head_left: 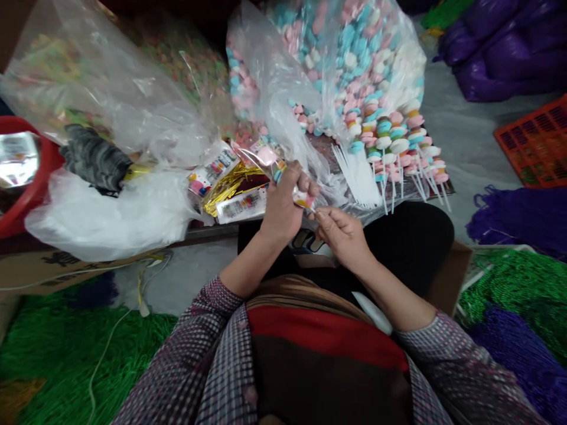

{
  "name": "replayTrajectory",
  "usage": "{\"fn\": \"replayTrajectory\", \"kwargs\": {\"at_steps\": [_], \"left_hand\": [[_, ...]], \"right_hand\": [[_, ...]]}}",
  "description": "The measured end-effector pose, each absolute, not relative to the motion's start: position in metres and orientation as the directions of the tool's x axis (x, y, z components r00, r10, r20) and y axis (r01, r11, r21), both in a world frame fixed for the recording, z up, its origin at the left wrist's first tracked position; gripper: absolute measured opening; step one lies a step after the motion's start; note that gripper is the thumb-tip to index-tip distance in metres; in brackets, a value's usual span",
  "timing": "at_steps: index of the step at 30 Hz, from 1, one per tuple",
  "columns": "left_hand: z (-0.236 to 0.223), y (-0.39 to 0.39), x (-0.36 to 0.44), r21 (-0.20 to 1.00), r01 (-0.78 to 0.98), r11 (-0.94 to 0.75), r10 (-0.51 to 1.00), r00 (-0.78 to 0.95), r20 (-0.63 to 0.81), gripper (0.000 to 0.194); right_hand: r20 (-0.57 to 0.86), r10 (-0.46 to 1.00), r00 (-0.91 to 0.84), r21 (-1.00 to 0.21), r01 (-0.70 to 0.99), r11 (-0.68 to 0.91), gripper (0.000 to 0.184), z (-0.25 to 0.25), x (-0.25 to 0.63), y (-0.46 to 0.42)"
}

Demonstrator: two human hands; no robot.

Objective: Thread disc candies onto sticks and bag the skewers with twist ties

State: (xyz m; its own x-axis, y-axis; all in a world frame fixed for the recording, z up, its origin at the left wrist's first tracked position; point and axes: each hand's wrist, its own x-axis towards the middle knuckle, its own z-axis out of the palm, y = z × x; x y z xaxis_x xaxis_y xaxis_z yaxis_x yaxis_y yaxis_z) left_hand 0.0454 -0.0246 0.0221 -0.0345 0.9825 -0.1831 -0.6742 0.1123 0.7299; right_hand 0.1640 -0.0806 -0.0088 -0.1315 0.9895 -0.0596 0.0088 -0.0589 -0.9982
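Note:
Wrapped around a candy skewer (277, 171) in a clear printed bag is my left hand (286, 203). Pink candy shows at the skewer's upper end, and the bag slants down to the right. My right hand (340, 233) pinches at the bag's lower end, where the stick would be; what exactly lies between its fingertips is too small to make out. Just left of my hands lie gold twist ties (233, 186) and stacks of flat printed bags (243, 203). White sticks (361, 177) fan out to the right, beside a row of finished-looking candy skewers (401, 141).
Large clear bags of pink, blue and white candy (354, 53) stand at the back. Another clear candy bag (133, 88) is at left, near a dark glove-like cloth (95, 156) and a red basin (53, 159). An orange crate (534, 141) and purple bundles (509, 47) sit at right.

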Motion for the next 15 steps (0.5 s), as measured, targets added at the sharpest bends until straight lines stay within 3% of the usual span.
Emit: {"fn": "replayTrajectory", "kwargs": {"at_steps": [2, 4, 9, 12, 15], "left_hand": [[0.017, -0.030, 0.048, 0.762, -0.629, 0.156, 0.986, 0.049, -0.162, 0.048], [0.015, -0.030, 0.046, 0.781, -0.607, 0.147, 0.989, 0.077, -0.126, 0.052], [0.015, -0.026, 0.041, 0.811, -0.573, 0.119, 0.993, 0.069, -0.097, 0.047], [0.010, -0.036, 0.043, 0.850, -0.453, 0.270, 0.957, 0.226, -0.183, 0.045], [-0.001, -0.044, 0.041, 0.877, -0.417, 0.237, 0.954, 0.270, -0.129, 0.054]], "right_hand": [[-0.169, 0.966, -0.195, -0.967, -0.156, -0.201, 0.044, -0.005, 0.162, -0.080], [-0.202, 0.952, -0.231, -0.947, -0.202, -0.250, 0.043, 0.000, 0.162, -0.079], [-0.147, 0.971, -0.187, -0.987, -0.032, -0.156, 0.047, 0.004, 0.166, -0.077], [-0.127, 0.977, -0.169, -0.982, -0.114, -0.148, 0.046, 0.000, 0.162, -0.075], [-0.100, 0.984, -0.150, -0.972, -0.197, -0.129, 0.046, -0.003, 0.158, -0.074]]}}
